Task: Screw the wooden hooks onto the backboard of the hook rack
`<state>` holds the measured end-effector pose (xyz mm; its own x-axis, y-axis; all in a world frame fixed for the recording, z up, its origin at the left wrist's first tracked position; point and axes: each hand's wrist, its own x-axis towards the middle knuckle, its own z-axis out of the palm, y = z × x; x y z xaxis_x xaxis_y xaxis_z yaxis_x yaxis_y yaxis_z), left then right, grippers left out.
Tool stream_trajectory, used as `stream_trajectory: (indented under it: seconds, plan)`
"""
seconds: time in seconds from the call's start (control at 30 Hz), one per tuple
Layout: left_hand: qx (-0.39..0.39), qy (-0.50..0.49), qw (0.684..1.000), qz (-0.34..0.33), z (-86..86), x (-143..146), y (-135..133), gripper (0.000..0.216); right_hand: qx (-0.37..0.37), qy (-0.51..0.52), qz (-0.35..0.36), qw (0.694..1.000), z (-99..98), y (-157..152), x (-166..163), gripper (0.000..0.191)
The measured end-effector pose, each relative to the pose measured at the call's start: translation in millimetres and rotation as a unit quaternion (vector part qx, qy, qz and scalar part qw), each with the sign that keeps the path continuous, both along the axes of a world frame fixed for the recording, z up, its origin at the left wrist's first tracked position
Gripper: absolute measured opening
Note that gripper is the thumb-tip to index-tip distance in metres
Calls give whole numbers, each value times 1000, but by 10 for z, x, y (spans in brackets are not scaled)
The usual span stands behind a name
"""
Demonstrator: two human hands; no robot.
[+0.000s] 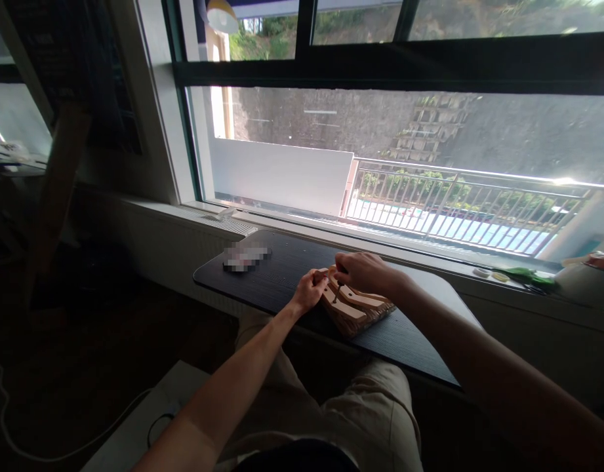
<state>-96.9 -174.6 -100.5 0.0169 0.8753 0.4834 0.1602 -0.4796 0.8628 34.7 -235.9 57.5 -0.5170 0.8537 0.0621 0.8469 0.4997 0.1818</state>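
A light wooden assembly [357, 308] made of slats lies on a dark narrow table [282, 275] in front of a window. My left hand [309, 290] is closed at the assembly's left end, gripping one of its pieces. My right hand [364, 271] is curled over the top of the assembly, fingers wrapped round a thin dark tool [337, 290] that points down into the wood. What the tool's tip touches is too small to make out.
A small blurred object [246, 256] lies on the table's left part. A windowsill [479, 265] behind carries green items [525, 276] and a white container [584, 282] at right. A white cable [60, 452] runs over the dark floor at left. My knees are under the table.
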Motion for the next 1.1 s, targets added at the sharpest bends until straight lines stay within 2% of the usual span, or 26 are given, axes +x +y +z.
stream_trajectory:
  seconds: [0.13,0.27,0.37,0.53,0.67,0.8,0.9,1.1]
  plan:
    - [3,3,1000,4,0,-1,-1,7,6,-12,-33,999,39,-71,14,30]
    - [5,3,1000,0,-14,-8,9,8,-32,-13,-7,999,116,-62,28,22]
    - [3,4,1000,1,-33,-6,19,7,-33,-8,8,999,75,-36,11,22]
    - [-5,7,1000,10,-28,0,11,9,-8,-13,-43,999,3,-17,-49,32]
    - [-1,11,1000,15,15,-10,-16,12,-17,-29,-74,997,131,-26,-89,35]
    - [3,11,1000,13,10,-23,-20,11,-41,-24,-35,998,221,-26,-73,26]
    - [-6,10,1000,13,-27,-29,-3,12,-32,-8,-15,999,147,10,-49,26]
    - [-27,5,1000,15,26,-16,11,12,20,15,-71,997,-28,66,1,40]
